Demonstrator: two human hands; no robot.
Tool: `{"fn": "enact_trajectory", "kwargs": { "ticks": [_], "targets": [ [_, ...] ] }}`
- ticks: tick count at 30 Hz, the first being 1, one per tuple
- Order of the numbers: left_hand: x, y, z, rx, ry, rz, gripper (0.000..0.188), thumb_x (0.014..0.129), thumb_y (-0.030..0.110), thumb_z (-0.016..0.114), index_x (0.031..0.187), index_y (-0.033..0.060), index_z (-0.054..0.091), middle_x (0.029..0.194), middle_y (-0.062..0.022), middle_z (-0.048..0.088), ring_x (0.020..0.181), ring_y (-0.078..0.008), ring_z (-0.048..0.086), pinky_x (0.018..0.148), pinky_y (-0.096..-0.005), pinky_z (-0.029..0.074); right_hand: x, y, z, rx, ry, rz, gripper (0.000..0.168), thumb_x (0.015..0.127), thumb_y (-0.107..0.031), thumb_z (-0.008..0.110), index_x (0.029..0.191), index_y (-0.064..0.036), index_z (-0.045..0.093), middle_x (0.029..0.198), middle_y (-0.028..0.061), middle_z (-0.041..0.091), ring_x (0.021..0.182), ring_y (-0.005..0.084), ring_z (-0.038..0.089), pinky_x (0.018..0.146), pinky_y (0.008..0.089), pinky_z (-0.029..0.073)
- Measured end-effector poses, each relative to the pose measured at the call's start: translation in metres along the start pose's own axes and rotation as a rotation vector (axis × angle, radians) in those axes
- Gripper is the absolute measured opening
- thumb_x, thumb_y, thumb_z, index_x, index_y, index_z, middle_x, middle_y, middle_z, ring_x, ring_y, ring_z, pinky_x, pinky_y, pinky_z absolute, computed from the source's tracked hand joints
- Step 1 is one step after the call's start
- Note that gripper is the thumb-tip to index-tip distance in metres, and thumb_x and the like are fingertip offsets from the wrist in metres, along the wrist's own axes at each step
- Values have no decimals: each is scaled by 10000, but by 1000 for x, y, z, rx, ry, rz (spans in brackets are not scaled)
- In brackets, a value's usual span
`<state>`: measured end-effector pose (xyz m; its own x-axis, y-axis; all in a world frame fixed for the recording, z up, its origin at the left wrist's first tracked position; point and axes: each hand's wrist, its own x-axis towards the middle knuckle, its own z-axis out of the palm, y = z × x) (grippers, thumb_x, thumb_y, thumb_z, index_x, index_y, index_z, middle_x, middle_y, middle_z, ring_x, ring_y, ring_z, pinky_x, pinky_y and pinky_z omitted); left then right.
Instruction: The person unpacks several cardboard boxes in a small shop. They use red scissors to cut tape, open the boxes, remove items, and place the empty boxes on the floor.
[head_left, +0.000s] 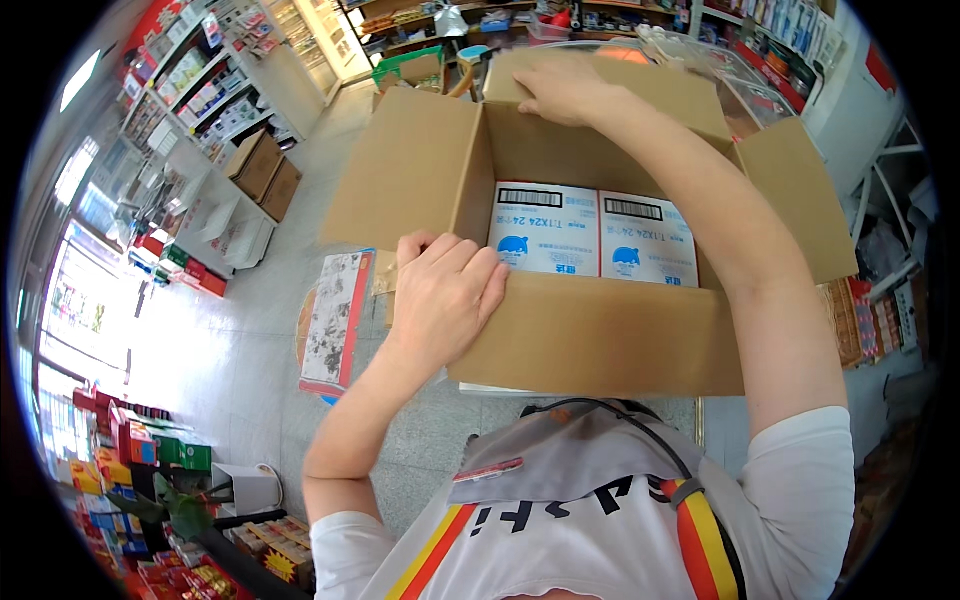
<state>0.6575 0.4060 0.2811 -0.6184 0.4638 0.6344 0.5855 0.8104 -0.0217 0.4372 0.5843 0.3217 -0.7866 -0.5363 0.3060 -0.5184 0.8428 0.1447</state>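
Observation:
In front of me an open cardboard box (600, 337) has its flaps folded outward. Inside it, two white cartons (545, 229) with blue print and barcodes lie side by side. My left hand (450, 292) grips the box's near left corner, fingers curled over the edge. Across the box reaches my right arm, and my right hand (562, 90) holds the far flap (660, 86) near its left end; part of that flap is blurred. The left flap (409, 169) and the right flap (795, 195) spread out to the sides.
Left of the box, a worn white-and-red flat carton (334, 319) lies on a stool. Brown cartons (262, 176) stand by a store shelf (202, 82) at upper left. Glass display cases (739, 82) stand behind the box. Packaged goods and a white bin (246, 487) are at lower left.

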Motion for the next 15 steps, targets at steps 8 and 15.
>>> {"fn": "enact_trajectory", "kwargs": {
  "ticks": [8,15],
  "targets": [
    [109,-25,-37,-227,-588,-99,233,910,226,510,919,7,589,843,-187,599,890,-362,577,764,-436,456,-13,8,25,267,-81,41,311,919,-350,468,1043,-81,561,1036,146,627,987,328,594,835,449,463],
    [142,-108,76,489,-400,-161,299,838,322,577,946,58,667,966,-127,666,960,-306,621,871,-454,448,-12,-10,21,253,1,39,354,929,-367,444,935,-71,639,992,144,645,929,310,624,764,452,494]
  ]
}}
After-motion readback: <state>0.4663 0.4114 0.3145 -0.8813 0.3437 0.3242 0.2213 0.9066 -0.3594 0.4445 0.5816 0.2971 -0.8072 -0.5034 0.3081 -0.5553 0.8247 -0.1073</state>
